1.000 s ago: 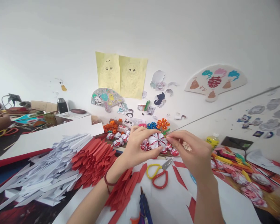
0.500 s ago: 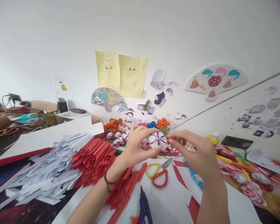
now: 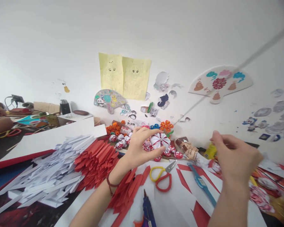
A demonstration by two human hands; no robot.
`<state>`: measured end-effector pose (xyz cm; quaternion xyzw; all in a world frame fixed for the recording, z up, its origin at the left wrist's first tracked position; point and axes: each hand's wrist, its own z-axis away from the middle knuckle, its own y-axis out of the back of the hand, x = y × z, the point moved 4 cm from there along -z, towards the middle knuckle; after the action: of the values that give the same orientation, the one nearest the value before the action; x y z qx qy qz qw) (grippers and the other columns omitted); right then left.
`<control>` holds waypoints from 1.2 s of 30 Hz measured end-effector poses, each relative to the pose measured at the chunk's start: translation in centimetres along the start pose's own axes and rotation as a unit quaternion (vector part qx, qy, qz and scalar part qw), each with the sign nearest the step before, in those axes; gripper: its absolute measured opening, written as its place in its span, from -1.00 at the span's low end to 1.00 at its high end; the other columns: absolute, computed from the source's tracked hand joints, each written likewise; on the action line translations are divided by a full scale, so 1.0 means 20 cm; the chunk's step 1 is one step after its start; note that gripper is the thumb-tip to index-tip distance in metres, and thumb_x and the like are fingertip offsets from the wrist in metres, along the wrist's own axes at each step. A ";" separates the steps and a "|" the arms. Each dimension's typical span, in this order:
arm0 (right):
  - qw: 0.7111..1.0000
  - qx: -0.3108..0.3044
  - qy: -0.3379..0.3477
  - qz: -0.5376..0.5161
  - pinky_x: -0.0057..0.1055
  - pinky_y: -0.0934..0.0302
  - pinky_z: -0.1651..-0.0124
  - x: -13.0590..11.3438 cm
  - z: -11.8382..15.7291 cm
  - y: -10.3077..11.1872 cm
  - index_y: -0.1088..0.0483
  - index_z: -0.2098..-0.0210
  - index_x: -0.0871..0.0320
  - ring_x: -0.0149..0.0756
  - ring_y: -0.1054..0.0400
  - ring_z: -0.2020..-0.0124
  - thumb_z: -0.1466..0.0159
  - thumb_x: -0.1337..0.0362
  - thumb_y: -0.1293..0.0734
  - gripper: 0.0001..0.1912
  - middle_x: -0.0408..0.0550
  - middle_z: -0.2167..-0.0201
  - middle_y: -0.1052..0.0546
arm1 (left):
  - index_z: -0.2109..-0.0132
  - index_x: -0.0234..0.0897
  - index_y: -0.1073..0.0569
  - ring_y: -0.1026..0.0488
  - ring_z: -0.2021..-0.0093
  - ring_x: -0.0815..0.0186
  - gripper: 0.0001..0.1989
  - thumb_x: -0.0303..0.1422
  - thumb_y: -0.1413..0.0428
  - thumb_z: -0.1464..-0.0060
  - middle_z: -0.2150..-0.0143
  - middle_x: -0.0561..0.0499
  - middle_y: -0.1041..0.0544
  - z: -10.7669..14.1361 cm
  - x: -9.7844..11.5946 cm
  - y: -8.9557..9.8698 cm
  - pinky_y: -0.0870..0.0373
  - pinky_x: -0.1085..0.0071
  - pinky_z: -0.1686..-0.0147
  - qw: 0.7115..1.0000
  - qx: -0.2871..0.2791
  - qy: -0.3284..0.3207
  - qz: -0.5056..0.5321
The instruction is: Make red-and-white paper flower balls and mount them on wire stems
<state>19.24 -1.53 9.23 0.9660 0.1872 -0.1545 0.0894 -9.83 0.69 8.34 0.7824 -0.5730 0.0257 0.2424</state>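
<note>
My left hand (image 3: 138, 145) curves its thumb and fingers around a round white paper ball (image 3: 160, 140) with red stripes. My right hand (image 3: 236, 154) is raised away to the right of it, fingertips pinched together; whatever they may hold I cannot make out. A thin grey line, blurred, runs from near the ball up to the right edge; I cannot tell whether it is a thread or a stick. Below the hands lie scissors (image 3: 163, 183) with one yellow and one red handle, a glue gun (image 3: 148, 209) and a blue strap-like tool (image 3: 203, 186).
Piles of white paper strips (image 3: 52, 170) and red paper strips (image 3: 97, 164) lie at left. Small red-and-white balls (image 3: 178, 154) and orange flowers (image 3: 166, 126) stand along the wall. Another person's hand (image 3: 1, 123) is at far left. Finished-looking twisted pieces (image 3: 260, 197) lie at right.
My right hand has moved away from the striped ball to the right. The grey line has become steeper and more blurred. My left hand stays around the ball.
</note>
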 end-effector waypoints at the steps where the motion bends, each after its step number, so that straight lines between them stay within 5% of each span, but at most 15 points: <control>1: 0.997 0.006 0.026 0.068 -0.27 -0.05 0.36 0.05 -0.01 0.01 -0.57 0.35 0.11 -0.17 -0.32 0.48 -0.21 0.13 -0.42 -0.82 0.01 0.49 -0.53 | -0.01 -0.19 -0.51 -0.44 0.27 0.26 -0.66 -0.23 -0.26 -0.08 0.27 0.05 -0.59 0.00 0.00 0.00 -0.19 0.23 0.05 1.000 0.001 0.002 0.012; 4: 0.986 -0.014 0.076 0.151 -0.16 -0.10 0.28 0.15 -0.02 0.00 -0.41 -0.18 0.09 0.18 -0.39 0.09 -0.02 0.16 -0.54 -0.28 0.26 -0.03 -0.51 | -0.01 -0.18 -0.51 -0.45 0.26 0.25 -0.67 -0.24 -0.26 -0.08 0.26 0.05 -0.59 0.00 0.00 0.00 -0.20 0.22 0.05 0.999 0.001 0.009 0.038; 6: 0.988 -0.055 0.062 0.128 -0.13 -0.15 0.26 0.17 -0.01 -0.01 -0.23 -0.32 0.13 0.23 -0.41 0.04 -0.04 0.15 -0.54 -0.10 0.31 -0.09 -0.48 | -0.01 -0.17 -0.51 -0.47 0.21 0.22 -0.67 -0.24 -0.26 -0.09 0.21 0.03 -0.61 0.00 0.00 0.00 -0.20 0.21 0.04 0.999 -0.001 0.010 0.043; 8: 0.993 -0.108 0.020 0.051 -0.16 -0.23 0.23 0.15 0.00 -0.03 -0.36 -0.22 0.10 0.10 -0.49 0.13 -0.15 0.13 -0.47 -0.34 0.18 0.07 -0.60 | -0.01 -0.18 -0.50 -0.48 0.18 0.20 -0.66 -0.25 -0.26 -0.08 0.17 0.02 -0.62 0.00 0.00 -0.01 -0.19 0.21 0.02 0.999 -0.002 0.011 0.045; 10: 0.986 -0.161 -0.020 -0.042 -0.20 -0.30 0.15 0.07 0.01 -0.05 -0.58 0.16 0.04 -0.05 -0.53 0.18 -0.27 0.13 -0.38 -0.79 0.00 0.24 -0.65 | -0.01 -0.19 -0.51 -0.48 0.17 0.21 -0.66 -0.27 -0.27 -0.07 0.16 0.02 -0.62 0.00 0.00 -0.01 -0.18 0.22 0.02 0.999 -0.001 0.011 0.046; 12: 0.974 -0.194 -0.024 -0.115 -0.18 -0.29 0.01 -0.04 0.02 -0.06 -0.54 0.47 0.07 -0.10 -0.52 0.11 -0.29 0.13 -0.37 -0.75 -0.08 0.18 -0.63 | -0.01 -0.20 -0.51 -0.47 0.18 0.22 -0.66 -0.29 -0.27 -0.06 0.17 0.02 -0.62 0.00 0.00 -0.02 -0.17 0.23 0.03 0.999 -0.001 0.012 0.044; 15: 0.964 -0.182 0.015 -0.191 -0.13 -0.25 -0.12 -0.24 0.02 -0.05 -0.55 0.22 0.02 -0.08 -0.39 -0.11 -0.23 0.17 -0.43 -0.86 -0.08 -0.09 -0.51 | 0.01 -0.20 -0.52 -0.45 0.24 0.25 -0.67 -0.29 -0.28 -0.06 0.22 0.04 -0.61 0.00 0.01 -0.03 -0.17 0.25 0.06 0.999 -0.007 0.012 0.034; 19: 0.932 -0.227 0.016 -0.281 -0.25 -0.30 -0.03 -0.42 0.04 -0.05 -0.48 0.03 -0.05 -0.18 -0.39 -0.05 -0.27 0.25 -0.40 -0.73 -0.09 -0.02 -0.53 | 0.00 -0.20 -0.51 -0.45 0.24 0.26 -0.66 -0.27 -0.28 -0.06 0.18 0.04 -0.61 0.01 0.02 -0.05 -0.15 0.24 0.04 1.000 -0.021 -0.001 0.016; 27: 0.904 -0.216 0.102 -0.355 -0.29 -0.35 0.07 -0.61 0.10 -0.06 -0.50 0.08 0.01 -0.27 -0.45 0.12 -0.24 0.40 -0.42 -0.72 -0.12 0.18 -0.59 | -0.01 -0.21 -0.49 -0.44 0.25 0.26 -0.64 -0.22 -0.24 -0.08 0.23 0.03 -0.60 0.03 0.02 -0.10 -0.18 0.22 0.08 0.999 -0.035 -0.036 0.001; 36: 0.901 -0.153 0.121 -0.386 -0.21 -0.34 0.23 -0.61 0.11 -0.07 -0.52 0.25 0.08 -0.25 -0.45 0.29 -0.21 0.56 -0.39 -0.75 -0.10 0.34 -0.58 | -0.04 -0.21 -0.48 -0.45 0.23 0.26 -0.61 -0.22 -0.25 -0.08 0.17 0.02 -0.62 0.02 0.04 -0.11 -0.19 0.22 0.06 0.997 -0.058 -0.042 0.019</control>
<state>7.35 -4.92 11.08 0.8035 0.5764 -0.0280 0.1464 -7.71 0.18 7.45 0.7565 -0.5979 -0.0363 0.2625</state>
